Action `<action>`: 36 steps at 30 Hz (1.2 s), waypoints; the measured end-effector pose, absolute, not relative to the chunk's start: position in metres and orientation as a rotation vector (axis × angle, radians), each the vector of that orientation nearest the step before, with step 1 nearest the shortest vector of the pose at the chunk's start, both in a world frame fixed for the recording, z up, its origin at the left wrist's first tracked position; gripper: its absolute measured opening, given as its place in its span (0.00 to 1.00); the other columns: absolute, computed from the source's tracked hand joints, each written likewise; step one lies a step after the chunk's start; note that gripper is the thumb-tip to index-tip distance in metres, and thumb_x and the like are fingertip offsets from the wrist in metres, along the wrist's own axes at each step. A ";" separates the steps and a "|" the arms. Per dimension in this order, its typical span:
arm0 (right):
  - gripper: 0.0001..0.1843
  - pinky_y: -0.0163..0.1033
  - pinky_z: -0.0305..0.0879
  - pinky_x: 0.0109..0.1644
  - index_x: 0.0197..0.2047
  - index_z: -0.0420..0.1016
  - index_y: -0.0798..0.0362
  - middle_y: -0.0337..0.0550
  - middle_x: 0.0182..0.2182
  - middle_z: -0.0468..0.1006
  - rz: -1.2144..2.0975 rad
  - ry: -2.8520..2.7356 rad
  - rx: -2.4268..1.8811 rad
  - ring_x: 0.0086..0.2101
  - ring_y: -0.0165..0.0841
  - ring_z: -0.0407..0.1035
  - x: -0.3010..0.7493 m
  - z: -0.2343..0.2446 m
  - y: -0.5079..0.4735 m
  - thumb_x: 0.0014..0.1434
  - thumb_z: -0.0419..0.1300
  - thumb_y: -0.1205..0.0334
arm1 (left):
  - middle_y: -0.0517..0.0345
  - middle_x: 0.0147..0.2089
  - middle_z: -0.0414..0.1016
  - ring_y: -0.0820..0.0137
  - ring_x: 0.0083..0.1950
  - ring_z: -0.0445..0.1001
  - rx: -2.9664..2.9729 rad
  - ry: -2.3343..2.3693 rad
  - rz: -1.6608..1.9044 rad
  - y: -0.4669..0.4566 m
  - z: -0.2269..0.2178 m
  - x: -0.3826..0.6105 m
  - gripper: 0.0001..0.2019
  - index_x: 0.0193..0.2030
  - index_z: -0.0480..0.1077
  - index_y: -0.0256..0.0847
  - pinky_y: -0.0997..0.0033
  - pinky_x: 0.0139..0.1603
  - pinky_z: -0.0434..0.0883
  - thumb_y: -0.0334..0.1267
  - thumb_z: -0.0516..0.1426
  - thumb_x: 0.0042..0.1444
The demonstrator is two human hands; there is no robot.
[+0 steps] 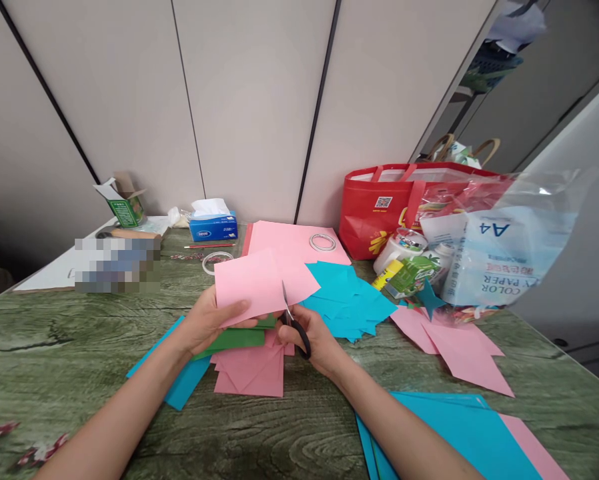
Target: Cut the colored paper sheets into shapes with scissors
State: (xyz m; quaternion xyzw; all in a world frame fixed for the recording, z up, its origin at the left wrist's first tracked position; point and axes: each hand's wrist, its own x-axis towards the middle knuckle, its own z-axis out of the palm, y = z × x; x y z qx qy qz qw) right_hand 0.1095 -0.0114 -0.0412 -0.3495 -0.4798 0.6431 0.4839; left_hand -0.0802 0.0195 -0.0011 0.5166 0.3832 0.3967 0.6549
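My left hand (207, 320) pinches a sheet of pink paper (249, 283) by its lower left part, thumb on top. In my right hand (309, 337) is a pair of scissors (294, 327) with black handles, its blades at the sheet and pointing away from me. A cut runs into the paper at the blades. Below the hands lie pink paper pieces (252, 373), green paper strips (239, 340) and blue paper strips (187, 383). Just right of the sheet spreads a pile of blue paper pieces (347, 300).
Behind the sheet lie a pink paper stack (294, 237) and tape rings (322, 243). A tissue box (213, 225) stands back left. At right are a red bag (369, 213), a glue stick (387, 275), a plastic paper pack (494, 257), pink pieces (472, 353) and blue sheets (439, 427).
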 end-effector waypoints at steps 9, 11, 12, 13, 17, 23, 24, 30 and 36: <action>0.19 0.33 0.58 0.26 0.33 0.69 0.55 0.35 0.20 0.69 1.564 -1.153 -0.831 0.21 0.26 0.62 0.110 -0.045 -0.011 0.41 0.67 0.54 | 0.51 0.40 0.77 0.64 0.37 0.76 1.172 0.858 0.893 0.018 0.002 -0.079 0.18 0.46 0.67 0.40 0.71 0.34 0.75 0.37 0.61 0.46; 0.18 0.32 0.58 0.25 0.33 0.69 0.56 0.34 0.19 0.70 1.565 -1.145 -0.826 0.20 0.25 0.62 0.110 -0.046 -0.010 0.41 0.67 0.55 | 0.51 0.40 0.76 0.64 0.37 0.76 1.175 0.852 0.896 0.018 0.001 -0.079 0.18 0.46 0.67 0.40 0.71 0.34 0.75 0.37 0.61 0.46; 0.18 0.32 0.57 0.24 0.33 0.68 0.56 0.34 0.19 0.70 1.564 -1.142 -0.822 0.20 0.25 0.62 0.110 -0.046 -0.010 0.41 0.67 0.55 | 0.51 0.40 0.76 0.64 0.37 0.76 1.177 0.850 0.895 0.018 0.000 -0.080 0.18 0.46 0.67 0.40 0.71 0.34 0.75 0.37 0.61 0.47; 0.18 0.32 0.57 0.24 0.33 0.68 0.56 0.34 0.19 0.69 1.562 -1.139 -0.819 0.19 0.25 0.62 0.109 -0.047 -0.010 0.41 0.67 0.56 | 0.51 0.40 0.76 0.64 0.37 0.76 1.178 0.849 0.894 0.018 0.000 -0.080 0.19 0.47 0.66 0.40 0.71 0.34 0.75 0.37 0.61 0.47; 0.17 0.31 0.57 0.23 0.32 0.68 0.56 0.33 0.17 0.68 1.555 -1.136 -0.816 0.18 0.25 0.61 0.109 -0.047 -0.010 0.41 0.67 0.56 | 0.50 0.41 0.76 0.62 0.39 0.76 1.162 0.866 0.899 0.019 -0.001 -0.080 0.23 0.50 0.64 0.39 0.69 0.34 0.75 0.37 0.61 0.46; 0.17 0.30 0.54 0.21 0.32 0.69 0.55 0.33 0.16 0.68 1.547 -1.143 -0.844 0.18 0.25 0.61 0.110 -0.050 -0.010 0.42 0.67 0.55 | 0.49 0.40 0.76 0.62 0.38 0.76 1.163 0.864 0.908 0.020 -0.001 -0.079 0.23 0.50 0.64 0.38 0.69 0.34 0.75 0.37 0.61 0.46; 0.17 0.30 0.54 0.21 0.32 0.69 0.55 0.33 0.16 0.68 1.549 -1.142 -0.846 0.17 0.24 0.60 0.110 -0.050 -0.010 0.42 0.67 0.55 | 0.49 0.40 0.76 0.62 0.38 0.76 1.164 0.863 0.909 0.020 -0.001 -0.079 0.22 0.49 0.64 0.38 0.69 0.34 0.75 0.37 0.61 0.46; 0.16 0.31 0.54 0.21 0.32 0.68 0.55 0.31 0.15 0.66 1.555 -1.123 -0.844 0.16 0.24 0.59 0.109 -0.052 -0.010 0.43 0.66 0.56 | 0.50 0.40 0.76 0.63 0.39 0.76 1.158 0.865 0.915 0.020 -0.003 -0.080 0.22 0.50 0.64 0.39 0.70 0.34 0.75 0.37 0.61 0.46; 0.14 0.30 0.55 0.21 0.32 0.68 0.55 0.30 0.14 0.65 1.574 -1.100 -0.838 0.16 0.23 0.58 0.108 -0.052 -0.011 0.44 0.66 0.58 | 0.50 0.42 0.76 0.63 0.38 0.76 1.157 0.865 0.915 0.020 -0.003 -0.079 0.21 0.48 0.65 0.38 0.70 0.33 0.75 0.37 0.62 0.46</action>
